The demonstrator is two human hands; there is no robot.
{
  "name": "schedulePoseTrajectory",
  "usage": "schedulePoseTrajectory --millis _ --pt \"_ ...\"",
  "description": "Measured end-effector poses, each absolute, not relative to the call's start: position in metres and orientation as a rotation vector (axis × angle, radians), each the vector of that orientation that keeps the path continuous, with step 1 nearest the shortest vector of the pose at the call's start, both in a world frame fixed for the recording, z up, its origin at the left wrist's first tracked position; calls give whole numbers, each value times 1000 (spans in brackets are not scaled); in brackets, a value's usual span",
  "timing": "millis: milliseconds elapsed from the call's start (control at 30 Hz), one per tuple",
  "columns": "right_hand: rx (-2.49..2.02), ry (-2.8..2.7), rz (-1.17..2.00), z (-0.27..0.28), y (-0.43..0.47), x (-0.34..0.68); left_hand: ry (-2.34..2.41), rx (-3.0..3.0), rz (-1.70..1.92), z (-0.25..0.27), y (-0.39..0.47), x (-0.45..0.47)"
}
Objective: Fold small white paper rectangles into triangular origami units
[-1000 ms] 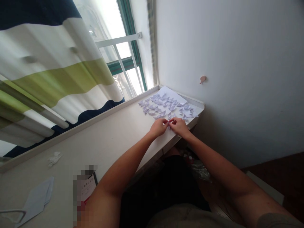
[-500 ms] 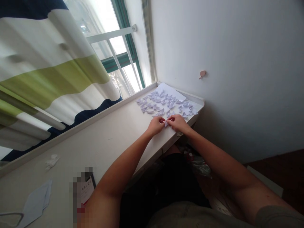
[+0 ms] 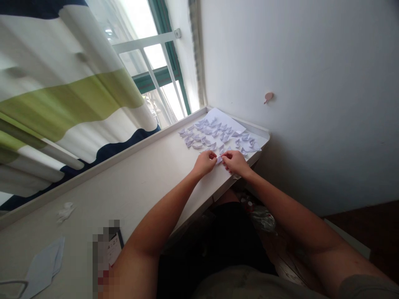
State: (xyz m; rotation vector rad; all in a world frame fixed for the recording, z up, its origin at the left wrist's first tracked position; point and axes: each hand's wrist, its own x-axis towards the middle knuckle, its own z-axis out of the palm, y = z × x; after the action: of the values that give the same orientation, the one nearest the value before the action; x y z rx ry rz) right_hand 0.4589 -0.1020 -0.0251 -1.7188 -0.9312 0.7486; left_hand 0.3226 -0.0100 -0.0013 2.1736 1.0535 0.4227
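Observation:
A small folded piece of white paper (image 3: 219, 159) is pinched between my two hands near the desk's front edge. My left hand (image 3: 205, 162) grips its left side with thumb and fingertips. On the other side, my right hand (image 3: 234, 162) holds it with bent fingers that partly cover it. Just beyond my hands, several small folded paper boats (image 3: 208, 129) spread over the far end of the white desk (image 3: 149, 182). Some of them rest close to my fingertips.
White paper sheets (image 3: 227, 118) lie under and behind the boats. Nearer on the left are more paper sheets (image 3: 43, 265), a crumpled tissue (image 3: 66, 211) and a partly blurred phone (image 3: 116, 245). A raised rim borders the desk by the curtain (image 3: 77, 91). A hook (image 3: 268, 97) sticks to the wall.
The folded paper has turned in my fingers and now lies flatter between them. My right hand has shifted slightly, its lower fingers showing more. The view has tilted a little.

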Motion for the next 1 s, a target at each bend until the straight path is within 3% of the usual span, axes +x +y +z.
schedulePoseTrajectory --millis 200,433,1000 --pt "-1698 -971 637 -26 -104 464 1079 2190 427 4 -3 315" --pt "-1863 -1586 256 -34 -104 471 896 2328 334 -9 -11 304" --pt "-1826 -1801 191 -45 -85 475 798 2570 414 -14 -3 295"
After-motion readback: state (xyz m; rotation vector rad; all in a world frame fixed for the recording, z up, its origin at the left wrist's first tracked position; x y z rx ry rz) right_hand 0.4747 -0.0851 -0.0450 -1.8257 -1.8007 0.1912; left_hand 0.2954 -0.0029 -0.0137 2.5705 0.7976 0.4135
